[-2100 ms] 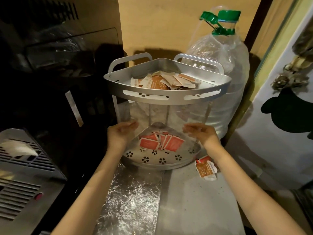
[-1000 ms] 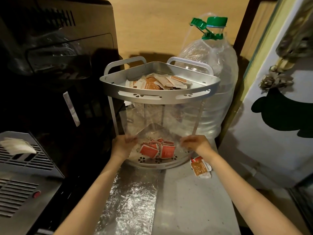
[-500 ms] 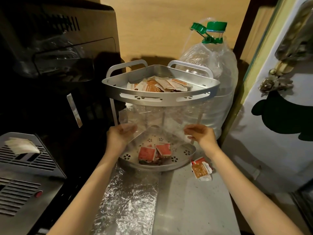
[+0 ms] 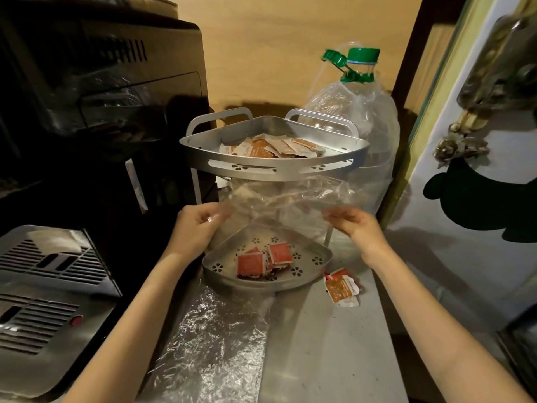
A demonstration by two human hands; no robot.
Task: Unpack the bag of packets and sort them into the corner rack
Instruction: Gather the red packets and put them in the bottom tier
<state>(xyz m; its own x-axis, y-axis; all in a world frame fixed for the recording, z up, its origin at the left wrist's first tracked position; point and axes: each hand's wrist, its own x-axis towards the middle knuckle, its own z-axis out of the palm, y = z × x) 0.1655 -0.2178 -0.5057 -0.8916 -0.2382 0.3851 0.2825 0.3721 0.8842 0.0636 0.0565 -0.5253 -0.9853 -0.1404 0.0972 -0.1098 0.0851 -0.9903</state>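
A two-tier silver corner rack (image 4: pixel 273 170) stands on the counter. Its top shelf holds several beige and orange packets (image 4: pixel 270 148). The bottom shelf (image 4: pixel 308 274) holds a small pile of red packets (image 4: pixel 263 261). I hold a clear plastic bag (image 4: pixel 287 196) stretched between both hands, above the bottom shelf and in front of the rack. My left hand (image 4: pixel 197 228) pinches its left edge, my right hand (image 4: pixel 357 225) its right edge. The bag looks empty.
An orange and white packet (image 4: pixel 341 289) lies on the counter right of the rack. A large wrapped water bottle (image 4: pixel 354 117) with a green cap stands behind. Black appliances (image 4: pixel 96 112) fill the left side. Crinkled plastic film (image 4: pixel 212 338) lies on the counter in front.
The red packets have slid out of the bag onto the bottom shelf. Both hands have lifted the bag up and spread it wider.
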